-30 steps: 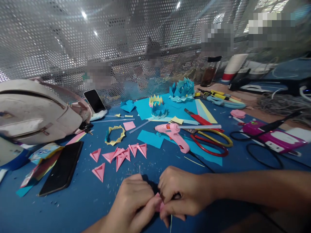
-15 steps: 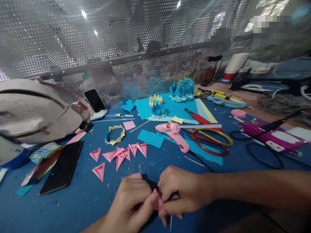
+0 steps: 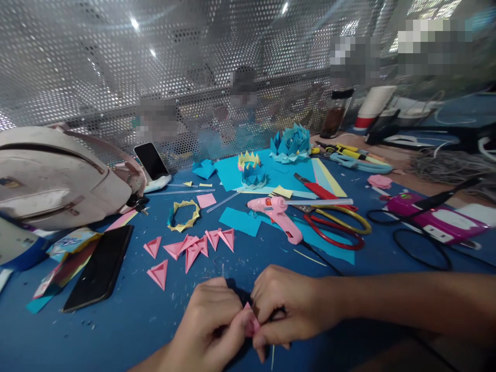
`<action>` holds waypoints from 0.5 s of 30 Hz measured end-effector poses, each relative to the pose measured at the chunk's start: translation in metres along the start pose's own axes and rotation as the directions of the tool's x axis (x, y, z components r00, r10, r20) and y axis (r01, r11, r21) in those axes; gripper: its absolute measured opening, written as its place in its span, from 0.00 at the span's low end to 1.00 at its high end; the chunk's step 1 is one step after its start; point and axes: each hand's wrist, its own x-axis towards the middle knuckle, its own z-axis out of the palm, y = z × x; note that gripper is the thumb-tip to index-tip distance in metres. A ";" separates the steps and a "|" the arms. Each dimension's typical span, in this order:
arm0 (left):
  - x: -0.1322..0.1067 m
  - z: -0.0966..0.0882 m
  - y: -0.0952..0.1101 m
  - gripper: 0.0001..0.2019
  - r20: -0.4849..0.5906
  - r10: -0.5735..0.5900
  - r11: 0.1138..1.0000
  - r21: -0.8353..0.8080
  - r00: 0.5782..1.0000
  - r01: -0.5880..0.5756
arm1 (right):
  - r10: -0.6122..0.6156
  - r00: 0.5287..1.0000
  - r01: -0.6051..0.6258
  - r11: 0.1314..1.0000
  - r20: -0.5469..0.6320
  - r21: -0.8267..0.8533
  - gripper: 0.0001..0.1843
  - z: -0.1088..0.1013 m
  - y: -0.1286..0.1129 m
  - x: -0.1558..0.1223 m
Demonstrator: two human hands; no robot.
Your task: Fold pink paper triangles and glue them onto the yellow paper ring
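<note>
My left hand (image 3: 211,325) and my right hand (image 3: 289,307) meet at the near edge of the blue table (image 3: 127,320), both pinched on a small pink paper piece (image 3: 251,323) between the fingertips. Most of that piece is hidden by my fingers. Several folded pink paper triangles (image 3: 191,248) lie just beyond my hands. A pink glue gun (image 3: 277,212) rests further back, right of centre.
A black phone (image 3: 98,268) lies at the left by a white bag (image 3: 58,175). Red-and-yellow scissors (image 3: 337,217), blue paper flowers (image 3: 290,142), a yellow paper ring (image 3: 184,214) and a pink device (image 3: 437,219) with black cables fill the far side. A perforated metal screen stands behind.
My hands have barely moved; the pink piece shows a little more between my fingertips than a second ago.
</note>
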 end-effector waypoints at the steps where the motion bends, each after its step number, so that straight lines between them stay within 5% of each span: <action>1: 0.000 0.000 0.000 0.23 0.000 0.002 1.000 0.001 1.000 -0.002 | 0.000 1.000 0.000 1.000 0.002 -0.002 0.19 0.000 0.000 0.000; 15: 0.000 0.000 0.000 0.24 0.004 0.009 1.000 0.011 1.000 -0.009 | -0.011 1.000 0.010 1.000 0.008 0.013 0.20 -0.001 0.000 0.000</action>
